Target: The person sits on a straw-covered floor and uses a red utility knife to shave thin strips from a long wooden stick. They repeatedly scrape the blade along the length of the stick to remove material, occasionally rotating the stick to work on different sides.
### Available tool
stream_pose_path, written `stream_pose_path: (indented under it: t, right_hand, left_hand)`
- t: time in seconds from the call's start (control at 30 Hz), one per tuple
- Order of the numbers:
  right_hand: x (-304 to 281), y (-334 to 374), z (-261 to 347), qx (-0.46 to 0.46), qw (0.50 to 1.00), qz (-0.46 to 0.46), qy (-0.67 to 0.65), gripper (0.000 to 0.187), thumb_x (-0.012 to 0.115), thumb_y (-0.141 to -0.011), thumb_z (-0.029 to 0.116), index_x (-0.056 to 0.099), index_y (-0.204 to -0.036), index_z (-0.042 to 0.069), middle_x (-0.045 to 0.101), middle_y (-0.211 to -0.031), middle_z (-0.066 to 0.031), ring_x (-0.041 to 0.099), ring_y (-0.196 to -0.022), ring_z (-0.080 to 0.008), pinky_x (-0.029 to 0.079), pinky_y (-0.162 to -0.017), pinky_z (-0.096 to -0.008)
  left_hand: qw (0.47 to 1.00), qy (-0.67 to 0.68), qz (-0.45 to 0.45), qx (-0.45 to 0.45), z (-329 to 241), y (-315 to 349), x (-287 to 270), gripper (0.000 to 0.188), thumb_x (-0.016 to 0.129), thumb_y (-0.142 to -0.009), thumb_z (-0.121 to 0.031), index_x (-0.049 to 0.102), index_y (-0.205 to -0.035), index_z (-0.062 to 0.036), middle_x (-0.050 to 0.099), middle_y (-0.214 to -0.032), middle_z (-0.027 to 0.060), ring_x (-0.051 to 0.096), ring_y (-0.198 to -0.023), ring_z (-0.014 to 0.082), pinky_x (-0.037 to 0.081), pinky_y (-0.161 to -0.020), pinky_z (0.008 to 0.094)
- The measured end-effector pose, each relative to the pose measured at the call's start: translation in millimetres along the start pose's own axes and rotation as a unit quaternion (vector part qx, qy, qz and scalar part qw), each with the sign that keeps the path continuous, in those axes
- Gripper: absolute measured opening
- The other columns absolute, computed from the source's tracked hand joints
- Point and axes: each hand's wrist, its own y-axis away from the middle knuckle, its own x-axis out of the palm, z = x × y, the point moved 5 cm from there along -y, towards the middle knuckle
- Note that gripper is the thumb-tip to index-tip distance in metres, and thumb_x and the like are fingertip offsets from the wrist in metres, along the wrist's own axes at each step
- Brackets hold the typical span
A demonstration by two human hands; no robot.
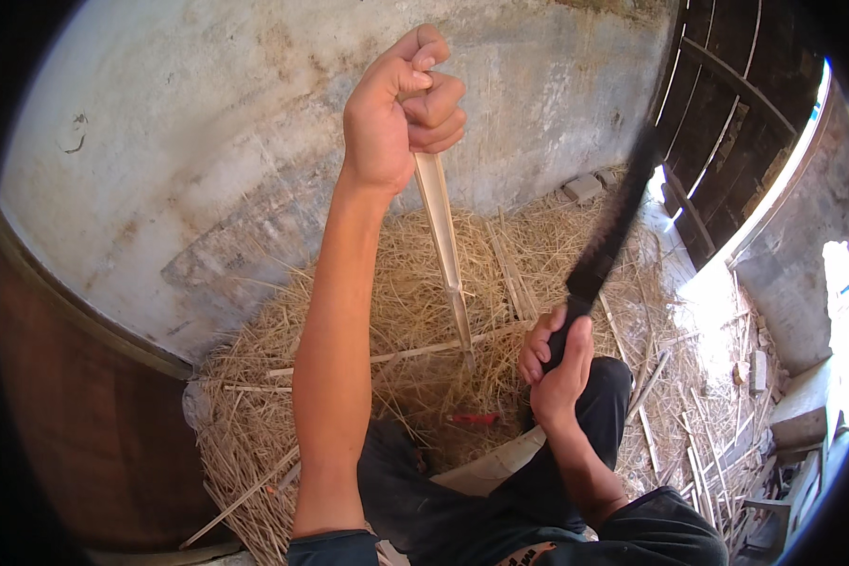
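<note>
Step, apparently: trimming split-bamboo strip point(440, 226) | left hand point(406, 108): closed round its upper end, strip slanting down below grip | right hand point(558, 363): gripping machete point(585, 283), blurred blade point(621, 212) above grip, apart from strip | next likely needs: steady strip, controlled stroke

Stained wall point(208, 123) — scattered straw point(255, 424) — bright sunlight point(714, 300).

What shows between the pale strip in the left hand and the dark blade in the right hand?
In the head view, loose straw shows between the pale strip and the dark blade, with thin slats on it; the wall shows above.
</note>
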Motion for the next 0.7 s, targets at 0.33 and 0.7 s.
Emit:
stream_pose_path:
  t: [0.33,0.7]
  right_hand:
    - [-23,13,-83,0.32,0.927,0.127,0.149,0.038,0.038,-0.116,0.044,0.048,-0.1,0.011,0.039,-0.071,0.0043,0.032,-0.05,-0.0055,0.027,-0.043,-0.0248]
    - [-25,-4,-68,-0.001,0.776,0.172,0.607,0.026,0.054,-0.11,0.024,0.055,-0.11,-0.002,0.062,-0.069,-0.0308,0.064,-0.068,-0.0525,0.049,-0.058,-0.0565]
  left_hand:
    - [1.0,-0.012,-0.006,0.007,-1,1,-4,0.006,0.04,-0.092,-0.016,0.036,-0.09,-0.0206,0.025,-0.054,-0.0083,0.014,-0.044,0.0045,0.013,-0.042,0.0257]
    - [0.999,-0.015,-0.031,0.007,-6,8,-9,0.005,0.04,-0.092,-0.016,0.038,-0.091,-0.0207,0.025,-0.054,-0.0086,0.015,-0.044,0.0042,0.014,-0.042,0.025]
